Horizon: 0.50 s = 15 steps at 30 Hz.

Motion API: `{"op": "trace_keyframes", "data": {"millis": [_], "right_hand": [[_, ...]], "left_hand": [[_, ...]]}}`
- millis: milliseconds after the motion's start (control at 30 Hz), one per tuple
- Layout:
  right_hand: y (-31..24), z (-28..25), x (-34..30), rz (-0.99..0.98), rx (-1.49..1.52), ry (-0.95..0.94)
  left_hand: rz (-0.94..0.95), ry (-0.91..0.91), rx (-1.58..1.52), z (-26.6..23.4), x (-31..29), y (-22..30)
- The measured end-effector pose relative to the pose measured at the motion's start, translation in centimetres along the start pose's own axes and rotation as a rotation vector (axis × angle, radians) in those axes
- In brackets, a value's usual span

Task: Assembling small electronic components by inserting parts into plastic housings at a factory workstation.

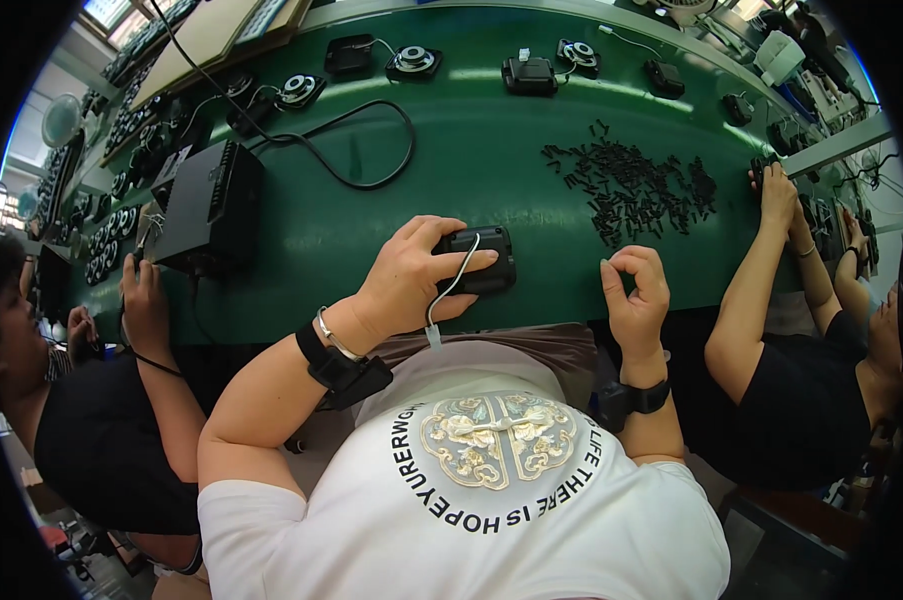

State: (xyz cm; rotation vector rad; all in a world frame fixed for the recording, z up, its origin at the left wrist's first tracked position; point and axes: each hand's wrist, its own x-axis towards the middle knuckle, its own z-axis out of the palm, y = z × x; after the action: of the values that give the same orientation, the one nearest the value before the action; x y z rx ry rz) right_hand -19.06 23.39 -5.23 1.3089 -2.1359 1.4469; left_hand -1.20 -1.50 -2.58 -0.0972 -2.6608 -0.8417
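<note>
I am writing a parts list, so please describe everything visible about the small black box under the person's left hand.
The small black box is a rounded, plastic-looking casing lying flat near the front edge of the green table. The left hand covers its left part, thumb along its front. A thin white wire loops across its top and hangs toward the person. The right hand is apart from it.

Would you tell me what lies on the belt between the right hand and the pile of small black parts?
Only bare green belt separates the right hand from the pile of small black parts, as the head view shows.
</note>
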Motion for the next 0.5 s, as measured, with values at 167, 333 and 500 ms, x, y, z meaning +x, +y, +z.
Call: {"op": "trace_keyframes", "data": {"millis": [167, 333, 500], "right_hand": [[-1.0, -0.1, 0.0, -0.036, 0.010, 0.047], [-2.1, 1.3, -0.1, -0.078, -0.022, 0.106], [-2.8, 1.1, 0.4, -0.131, -0.091, 0.105]], "left_hand": [[0.019, 0.021, -0.153, -2.6, 3.3, -2.9], [-0.063, 0.247, -0.035, -6.6, 12.7, -9.4], [-0.172, 0.381, 0.140, -5.3, 22.8, -17.1]]}}
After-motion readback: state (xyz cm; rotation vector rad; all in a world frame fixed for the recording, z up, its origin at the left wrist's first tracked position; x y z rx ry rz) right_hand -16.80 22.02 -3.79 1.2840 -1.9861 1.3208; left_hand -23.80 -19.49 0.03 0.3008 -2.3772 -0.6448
